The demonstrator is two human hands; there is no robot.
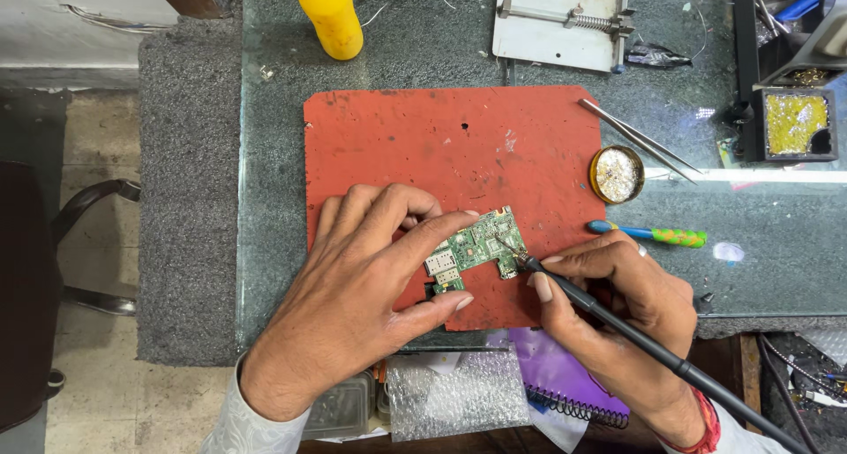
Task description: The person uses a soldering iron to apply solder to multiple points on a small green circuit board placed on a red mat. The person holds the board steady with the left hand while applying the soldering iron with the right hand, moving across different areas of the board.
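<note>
Board [474, 247]: lying on the red mat [423, 145] — left hand [353, 304] pinning it between fingertips.
Iron [618, 326]: right hand [618, 304] gripping it, tip touching the board's right edge.
Progress: soldering looks underway — not finished.

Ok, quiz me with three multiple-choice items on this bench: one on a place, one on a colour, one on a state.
1. Where does the circuit board lie?
A. on the red mat
B. on the bare glass
C. in the metal jig

2. What colour is the bottle at the top?
A. blue
B. yellow
C. white

3. What is the soldering iron in the right hand doing?
A. lying on the mat
B. tip on the board
C. parked in a stand

Answers: 1 A, red mat shows around the board; 2 B, its body is yellow; 3 B, the tip meets the board while the left hand steadies it.
</note>
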